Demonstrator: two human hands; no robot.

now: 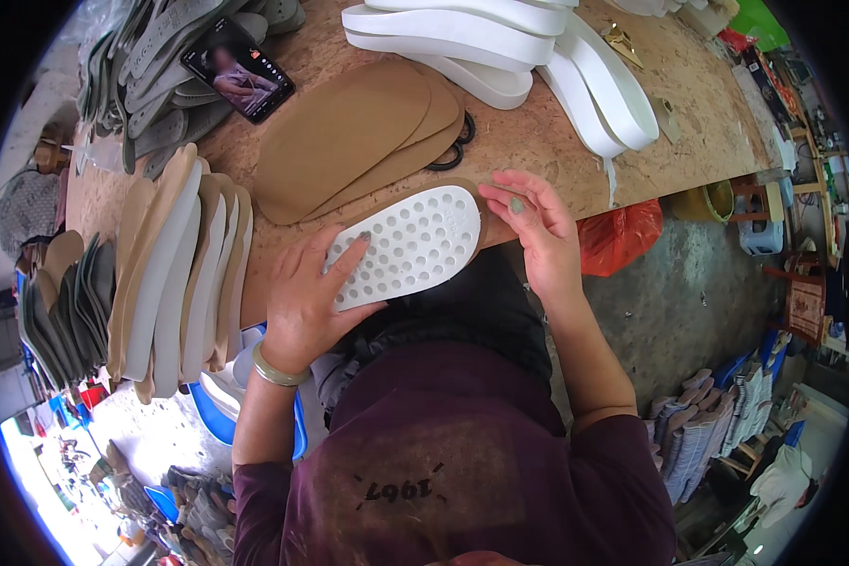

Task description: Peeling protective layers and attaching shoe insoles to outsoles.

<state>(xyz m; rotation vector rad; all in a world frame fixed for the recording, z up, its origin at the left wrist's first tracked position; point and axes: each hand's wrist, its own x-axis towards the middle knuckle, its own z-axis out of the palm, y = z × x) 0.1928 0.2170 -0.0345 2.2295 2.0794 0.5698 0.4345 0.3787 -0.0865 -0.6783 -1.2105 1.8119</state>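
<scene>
Left hand (302, 297) grips white perforated sole (408, 245); right hand (536, 226) open, touching its tip.

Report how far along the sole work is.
Looks done: a row of tan-and-white pieces stands on edge on the table's left. In hand: the left hand presses a white perforated sole onto a tan insole; the right hand steadies its tip. Apparently left: tan insoles and white soles stacked behind.

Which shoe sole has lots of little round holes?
The white sole under the left hand, at the table's near edge. The tan soles behind it are smooth.
</scene>
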